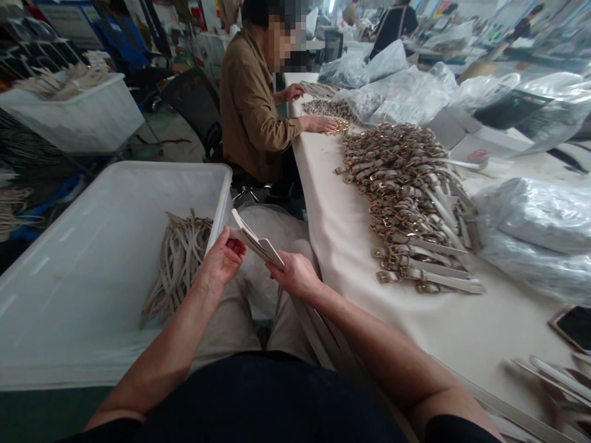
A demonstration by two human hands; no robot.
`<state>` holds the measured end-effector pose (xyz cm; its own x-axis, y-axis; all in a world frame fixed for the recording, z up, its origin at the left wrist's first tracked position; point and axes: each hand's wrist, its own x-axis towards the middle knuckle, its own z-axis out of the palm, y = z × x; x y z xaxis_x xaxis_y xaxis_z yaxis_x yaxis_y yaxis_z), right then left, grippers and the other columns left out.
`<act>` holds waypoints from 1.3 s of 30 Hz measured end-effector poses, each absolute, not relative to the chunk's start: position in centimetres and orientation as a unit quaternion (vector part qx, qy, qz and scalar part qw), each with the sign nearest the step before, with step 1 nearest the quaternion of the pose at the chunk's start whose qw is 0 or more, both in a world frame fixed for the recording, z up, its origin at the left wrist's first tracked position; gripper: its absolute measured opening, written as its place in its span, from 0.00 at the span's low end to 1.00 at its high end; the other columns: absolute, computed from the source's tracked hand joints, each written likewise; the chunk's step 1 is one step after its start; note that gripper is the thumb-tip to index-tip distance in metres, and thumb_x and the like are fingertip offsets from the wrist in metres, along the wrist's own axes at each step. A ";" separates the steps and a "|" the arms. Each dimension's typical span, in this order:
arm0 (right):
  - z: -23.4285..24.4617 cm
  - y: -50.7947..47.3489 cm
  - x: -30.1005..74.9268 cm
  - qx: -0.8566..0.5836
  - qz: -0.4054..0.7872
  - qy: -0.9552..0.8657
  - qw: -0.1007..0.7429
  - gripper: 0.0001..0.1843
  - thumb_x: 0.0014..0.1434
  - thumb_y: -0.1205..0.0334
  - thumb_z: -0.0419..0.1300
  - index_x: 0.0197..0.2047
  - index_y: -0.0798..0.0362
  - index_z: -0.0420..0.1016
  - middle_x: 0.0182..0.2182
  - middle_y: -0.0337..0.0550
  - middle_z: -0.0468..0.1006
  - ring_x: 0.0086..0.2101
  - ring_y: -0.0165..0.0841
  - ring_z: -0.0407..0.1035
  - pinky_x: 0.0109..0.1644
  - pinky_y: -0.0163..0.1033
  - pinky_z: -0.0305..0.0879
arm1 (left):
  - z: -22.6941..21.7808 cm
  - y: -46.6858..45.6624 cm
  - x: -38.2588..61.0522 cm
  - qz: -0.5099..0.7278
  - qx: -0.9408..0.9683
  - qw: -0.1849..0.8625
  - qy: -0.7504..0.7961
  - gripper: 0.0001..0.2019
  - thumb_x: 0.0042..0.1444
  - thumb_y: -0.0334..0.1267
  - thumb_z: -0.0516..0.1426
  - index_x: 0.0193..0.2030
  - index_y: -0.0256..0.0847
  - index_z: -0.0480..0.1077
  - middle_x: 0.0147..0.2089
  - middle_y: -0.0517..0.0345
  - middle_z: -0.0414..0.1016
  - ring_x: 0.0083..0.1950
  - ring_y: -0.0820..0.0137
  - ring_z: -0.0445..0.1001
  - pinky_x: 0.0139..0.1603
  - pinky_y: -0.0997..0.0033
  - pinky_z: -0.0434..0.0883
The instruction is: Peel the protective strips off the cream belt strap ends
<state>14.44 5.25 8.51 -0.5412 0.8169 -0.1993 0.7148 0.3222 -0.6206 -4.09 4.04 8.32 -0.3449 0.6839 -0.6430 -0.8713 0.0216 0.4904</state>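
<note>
**Two hands on one bundle of straps**

Both hands meet over the lap. The right hand (295, 274) is closed around a bundle of straps (258, 243), fingers wrapped under it and thumb on top. The pale strap ends fan up and to the left out of that grip, while the rest trails down past the wrist across the thigh. The left hand (224, 258) is half curled, with thumb and fingertips at the fanned ends; whether they pinch a strap or only touch it, I cannot tell.

Just beyond the left fingers, a white bin (92, 246) holds a loose heap of plain straps (178, 267). Out past the right fingers, on the table (332, 234), lies a long pile of buckled straps (406, 191), with plastic bags (530, 227) behind it. Farther ahead of both hands, a co-worker (252, 104) in a brown jacket has both hands on small metal parts (330, 109). A phone (575, 326) lies well to the right of the right fingers.
</note>
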 end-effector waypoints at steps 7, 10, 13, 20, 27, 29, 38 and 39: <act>8.3 5.4 14.6 -0.482 0.335 -0.805 0.083 0.11 0.67 0.55 0.58 0.40 0.51 0.78 0.32 0.42 0.83 0.33 0.34 0.76 0.33 0.34 0.60 | 7.8 3.9 -4.3 0.703 -0.104 0.563 0.421 0.15 0.70 0.35 0.54 0.30 0.36 0.70 0.25 0.61 0.74 0.25 0.76 0.74 0.30 0.76 0.74; 8.5 5.3 14.6 -0.477 0.322 -0.815 0.069 0.11 0.68 0.55 0.58 0.41 0.51 0.78 0.33 0.43 0.83 0.34 0.34 0.76 0.34 0.34 0.59 | 7.8 4.0 -4.2 0.695 -0.095 0.567 0.432 0.14 0.70 0.36 0.54 0.31 0.36 0.71 0.25 0.61 0.74 0.24 0.76 0.73 0.28 0.75 0.74; 8.5 5.3 14.5 -0.475 0.293 -0.828 0.050 0.12 0.68 0.54 0.57 0.41 0.52 0.77 0.35 0.44 0.84 0.35 0.35 0.77 0.34 0.35 0.57 | 7.7 4.1 -4.1 0.688 -0.090 0.567 0.443 0.12 0.69 0.36 0.56 0.33 0.37 0.72 0.26 0.61 0.74 0.24 0.75 0.73 0.28 0.75 0.73; 8.0 5.1 14.4 -0.471 0.228 -0.852 0.024 0.13 0.69 0.52 0.56 0.41 0.51 0.76 0.37 0.45 0.85 0.35 0.37 0.77 0.31 0.38 0.50 | 6.4 4.3 -3.8 0.691 -0.068 0.557 0.456 0.10 0.69 0.33 0.55 0.34 0.38 0.72 0.29 0.61 0.77 0.27 0.76 0.76 0.30 0.77 0.73; 8.6 5.6 14.7 -0.479 0.274 -0.833 0.036 0.12 0.67 0.55 0.58 0.39 0.53 0.78 0.35 0.45 0.84 0.35 0.36 0.78 0.32 0.35 0.56 | 5.7 3.3 -4.3 0.682 -0.001 0.561 0.468 0.10 0.53 0.32 0.70 0.31 0.37 0.73 0.27 0.62 0.76 0.26 0.76 0.74 0.28 0.77 0.72; 8.5 5.7 14.8 -0.468 0.338 -0.814 0.055 0.11 0.67 0.57 0.59 0.37 0.53 0.78 0.32 0.42 0.84 0.30 0.32 0.76 0.30 0.33 0.59 | 5.4 2.9 -4.6 0.667 0.040 0.567 0.482 0.14 0.44 0.33 0.74 0.29 0.36 0.73 0.27 0.60 0.77 0.26 0.75 0.74 0.29 0.77 0.73; 7.2 6.4 15.0 -0.426 0.650 -0.608 0.161 0.11 0.66 0.62 0.58 0.43 0.59 0.79 0.31 0.44 0.84 0.16 0.24 0.65 0.19 0.29 0.64 | 4.1 0.8 -3.5 0.583 0.141 0.597 0.532 0.16 0.37 0.35 0.76 0.29 0.34 0.76 0.26 0.57 0.77 0.26 0.73 0.74 0.30 0.75 0.73; 7.3 6.5 15.4 -0.424 0.667 -0.593 0.157 0.11 0.65 0.62 0.59 0.44 0.59 0.79 0.31 0.44 0.84 0.16 0.24 0.66 0.19 0.29 0.65 | 4.1 0.8 -3.9 0.587 0.137 0.586 0.541 0.14 0.38 0.34 0.76 0.28 0.34 0.76 0.26 0.58 0.76 0.26 0.74 0.73 0.29 0.75 0.73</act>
<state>15.36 6.54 7.30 -0.5912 0.7118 -0.3792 0.2935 -0.2480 -0.9232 -3.88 0.78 4.14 -0.2763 0.8367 -0.4728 -0.5395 0.2721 0.7968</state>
